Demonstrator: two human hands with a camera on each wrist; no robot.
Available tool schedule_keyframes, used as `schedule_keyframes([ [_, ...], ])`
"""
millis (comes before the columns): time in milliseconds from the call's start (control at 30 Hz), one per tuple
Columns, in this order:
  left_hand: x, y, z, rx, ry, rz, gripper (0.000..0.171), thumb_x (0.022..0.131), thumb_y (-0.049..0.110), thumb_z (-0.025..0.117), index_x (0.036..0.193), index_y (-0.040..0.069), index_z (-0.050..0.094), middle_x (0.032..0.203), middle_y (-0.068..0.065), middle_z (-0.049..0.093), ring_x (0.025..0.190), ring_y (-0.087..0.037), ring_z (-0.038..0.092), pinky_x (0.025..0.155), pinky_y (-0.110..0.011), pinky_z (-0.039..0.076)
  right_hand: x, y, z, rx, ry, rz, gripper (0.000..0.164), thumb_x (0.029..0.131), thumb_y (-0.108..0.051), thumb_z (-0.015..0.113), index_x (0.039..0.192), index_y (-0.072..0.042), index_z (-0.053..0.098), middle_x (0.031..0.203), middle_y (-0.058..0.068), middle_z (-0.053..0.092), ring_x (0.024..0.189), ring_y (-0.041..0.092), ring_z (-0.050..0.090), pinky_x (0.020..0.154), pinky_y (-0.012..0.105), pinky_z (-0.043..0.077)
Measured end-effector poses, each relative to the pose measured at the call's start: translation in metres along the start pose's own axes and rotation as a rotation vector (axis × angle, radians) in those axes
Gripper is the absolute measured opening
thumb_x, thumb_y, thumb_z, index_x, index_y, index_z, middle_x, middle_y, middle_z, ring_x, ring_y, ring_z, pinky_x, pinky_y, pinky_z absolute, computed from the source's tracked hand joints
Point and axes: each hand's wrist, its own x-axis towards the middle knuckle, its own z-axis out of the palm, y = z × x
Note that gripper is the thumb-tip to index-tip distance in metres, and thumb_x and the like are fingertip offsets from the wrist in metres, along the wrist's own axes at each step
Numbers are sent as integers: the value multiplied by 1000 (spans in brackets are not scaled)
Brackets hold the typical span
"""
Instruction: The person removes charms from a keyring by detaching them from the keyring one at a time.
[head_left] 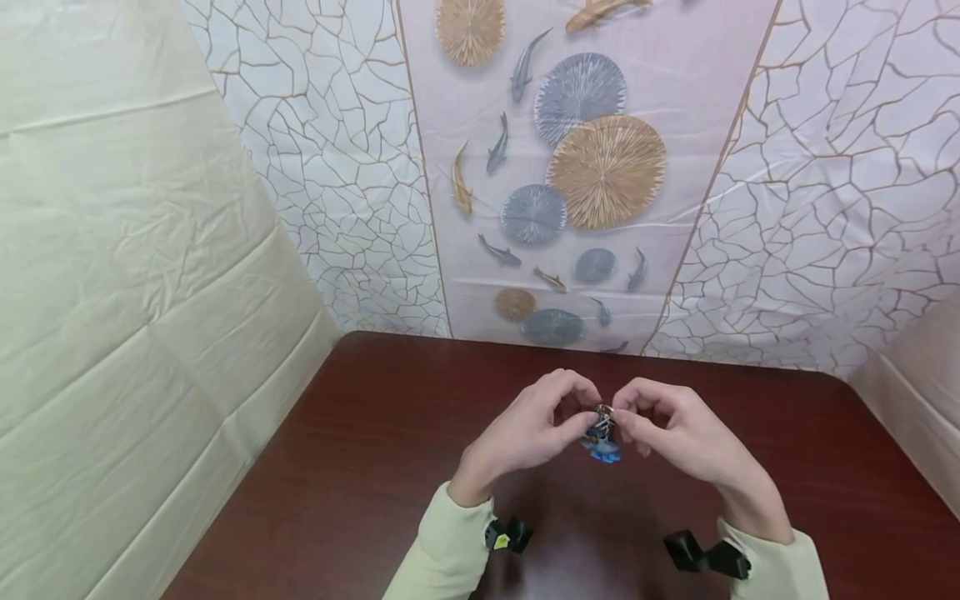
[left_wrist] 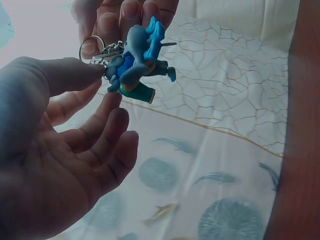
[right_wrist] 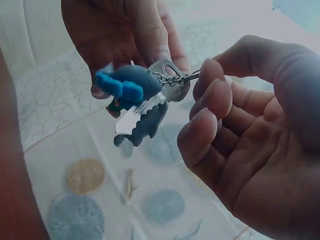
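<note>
One key [right_wrist: 145, 109] looks toothed (right wrist view only).

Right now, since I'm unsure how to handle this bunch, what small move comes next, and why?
Perhaps turn the key ring slightly with the right grip: that grip pinches it, the left grip pinches the key, and the chain crosses the key's head, obscuring how they join.
</note>
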Motion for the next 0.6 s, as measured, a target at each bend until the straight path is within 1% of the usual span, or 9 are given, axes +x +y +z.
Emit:
schedule_keyframes([
  [100,-1,5,-5,21,20,40,14,95,17,64,110,15,63,106,3,63,96,-8,56,85,-15,46,0,-7,1,-32,21,-27,18,92,5,60,93,-13,61,68,2,59,53,11,53,46,26,45],
  [200,-2,10,-8,12,38,85,11,95,15,63,106,14,64,104,3,64,94,-10,55,83,-15,45,-2,-14,1,-61,50,-36,20,90,6,61,91,-15,61,67,-3,59,54,9,54,47,25,44],
  [267,-2,13,-10,1,54,112,9,95,13,63,103,14,64,102,3,64,93,-9,55,81,-14,45,-3,-18,2,-70,60,-49,21,89,7,62,90,-14,61,67,-5,59,54,8,54,48,24,44],
  [400,-2,18,-15,-27,80,158,8,94,10,63,101,13,62,100,3,63,91,-6,55,78,-15,48,-2,-23,1,-66,64,-85,24,88,10,61,91,-13,61,69,-5,60,55,8,54,48,23,45],
  [500,-1,20,-18,-71,78,160,9,94,9,61,103,12,61,96,2,63,85,-3,56,72,-16,49,-1,-26,0,-46,63,-88,26,87,12,61,92,-14,61,71,-7,60,56,8,54,49,23,45],
  [600,-1,22,-20,-107,71,137,9,95,8,60,104,11,59,89,1,63,78,-2,56,65,-16,49,1,-27,0,-33,68,-83,26,88,12,61,93,-13,61,72,-9,61,56,8,55,50,24,47],
])
